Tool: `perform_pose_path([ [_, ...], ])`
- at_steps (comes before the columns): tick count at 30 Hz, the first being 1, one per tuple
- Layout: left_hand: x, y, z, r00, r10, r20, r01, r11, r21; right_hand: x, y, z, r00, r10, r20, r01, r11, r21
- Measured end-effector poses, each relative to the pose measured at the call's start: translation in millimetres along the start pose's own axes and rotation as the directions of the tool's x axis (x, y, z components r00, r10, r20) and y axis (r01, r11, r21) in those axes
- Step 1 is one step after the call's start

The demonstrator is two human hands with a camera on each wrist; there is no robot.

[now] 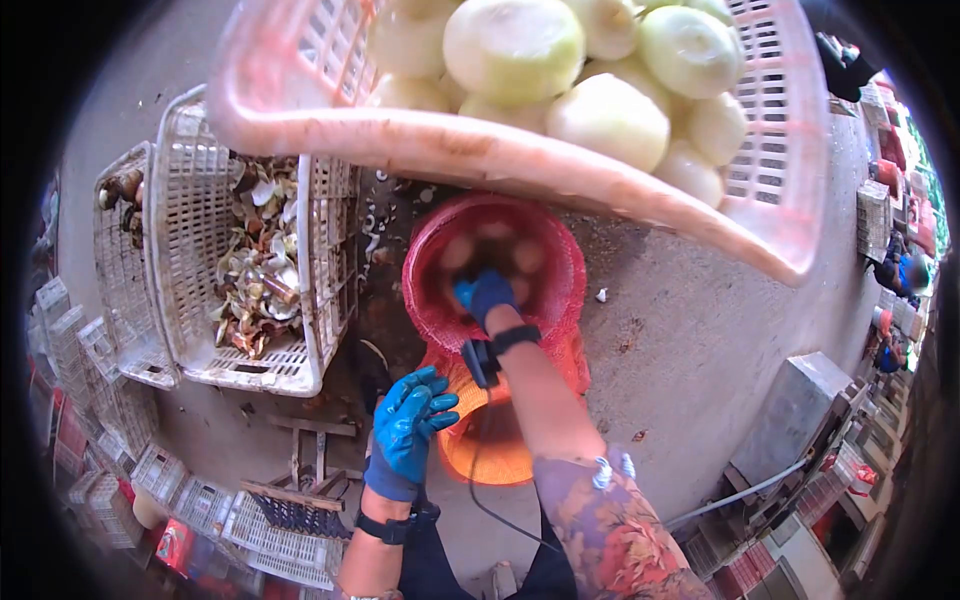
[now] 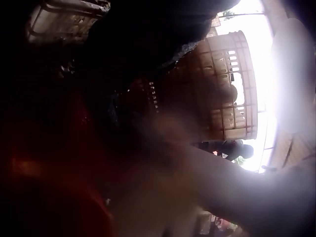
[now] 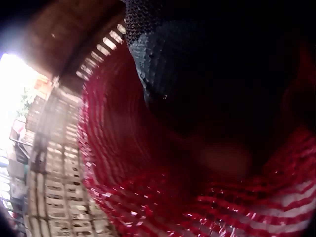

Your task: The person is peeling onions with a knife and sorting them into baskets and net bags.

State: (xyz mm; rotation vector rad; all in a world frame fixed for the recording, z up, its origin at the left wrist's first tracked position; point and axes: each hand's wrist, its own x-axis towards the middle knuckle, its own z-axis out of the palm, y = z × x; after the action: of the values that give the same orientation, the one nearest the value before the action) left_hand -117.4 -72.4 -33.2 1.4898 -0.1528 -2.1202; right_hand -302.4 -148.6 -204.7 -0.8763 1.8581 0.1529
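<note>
My right hand [image 1: 488,295], in a blue glove, reaches down into a red mesh bag [image 1: 563,262] that stands wide-mouthed on the ground. Pale round shapes [image 1: 527,257] lie dimly inside the bag around the hand. Its fingertips are hidden, and I cannot tell whether they grip anything. Off to the left of the bag, my left hand [image 1: 405,425] hangs in the air, blue-gloved, fingers loosely bent and nothing in them. Dark glove fabric [image 3: 148,59] and the bag's red netting [image 3: 118,192] fill much of the right wrist view. The left wrist view is mostly dark and blurred.
Peeled onions [image 1: 515,50] fill a pink-white plastic basket [image 1: 450,135] above the bag's far side. Left stands a white crate [image 1: 230,375] holding onion skins [image 1: 262,270], beside another crate [image 1: 125,280]. An orange round container [image 1: 485,470] sits below the bag. A wooden stool [image 1: 310,425] is near.
</note>
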Motion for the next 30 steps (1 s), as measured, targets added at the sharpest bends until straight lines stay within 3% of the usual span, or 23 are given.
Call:
perform_pose_path([
  [1,0.2,-2.7,-3.2,1.000,0.010,-0.018,-0.011,1.000,-0.022,4.2,-11.1,0.4,0.985,0.089,0.151,-0.071,0.991,-0.115],
  [4,5.9,-12.2,-15.9,0.996,0.002,-0.094,-0.007,0.999,-0.054,15.8,-14.4,34.6,0.995,0.056,0.088,-0.027,0.950,-0.310],
  [7,12.1,-19.2,-23.5,0.996,0.000,-0.093,-0.009,0.995,-0.101,46.5,22.3,54.2,0.980,-0.168,0.104,0.191,0.943,-0.273],
  [10,20.3,-21.5,-21.5,0.995,0.045,-0.093,-0.056,0.991,-0.119,48.2,31.7,43.1,0.948,-0.272,0.164,0.307,0.917,-0.254],
  [13,30.4,-22.6,-24.0,0.997,0.076,-0.034,-0.081,0.984,-0.159,24.4,39.9,-7.4,0.936,-0.136,0.326,0.091,0.985,0.148],
  [14,33.2,-22.3,-24.3,0.997,0.075,-0.020,-0.078,0.983,-0.167,11.3,40.0,-24.2,0.939,-0.234,0.251,0.138,0.927,0.350],
  [16,38.6,-20.9,-22.2,0.997,0.081,0.009,-0.078,0.980,-0.183,-24.4,42.4,-48.8,0.923,-0.381,0.046,0.248,0.684,0.686],
  [19,42.9,-16.6,-11.9,0.995,0.088,0.041,-0.081,0.986,-0.147,-66.4,40.9,-68.7,0.906,-0.422,-0.024,0.279,0.555,0.783],
  [22,44.2,-10.5,13.1,0.989,0.142,0.036,-0.133,0.974,-0.184,-113.5,20.9,-64.4,0.881,-0.473,-0.008,0.297,0.540,0.788],
  [24,54.7,-23.2,5.9,0.975,0.192,0.109,-0.157,0.951,-0.266,-140.9,9.6,-53.7,0.810,-0.574,0.121,0.242,0.514,0.823],
  [25,62.6,-31.4,-9.2,0.979,0.168,0.117,-0.126,0.944,-0.304,-144.8,5.7,-46.2,0.791,-0.607,0.073,0.375,0.576,0.727],
  [28,61.8,-33.4,-21.6,0.988,0.105,0.113,-0.054,0.922,-0.383,-93.4,12.2,-25.4,0.927,-0.374,0.008,0.166,0.431,0.887],
  [29,60.5,-33.4,-24.4,0.990,0.084,0.111,-0.029,0.906,-0.423,-55.5,21.9,-3.6,0.907,-0.321,-0.273,0.421,0.673,0.609],
  [30,60.4,-32.5,-27.2,0.992,0.063,0.112,-0.005,0.888,-0.460,-26.9,18.3,2.8,0.925,-0.245,-0.290,0.353,0.837,0.419],
])
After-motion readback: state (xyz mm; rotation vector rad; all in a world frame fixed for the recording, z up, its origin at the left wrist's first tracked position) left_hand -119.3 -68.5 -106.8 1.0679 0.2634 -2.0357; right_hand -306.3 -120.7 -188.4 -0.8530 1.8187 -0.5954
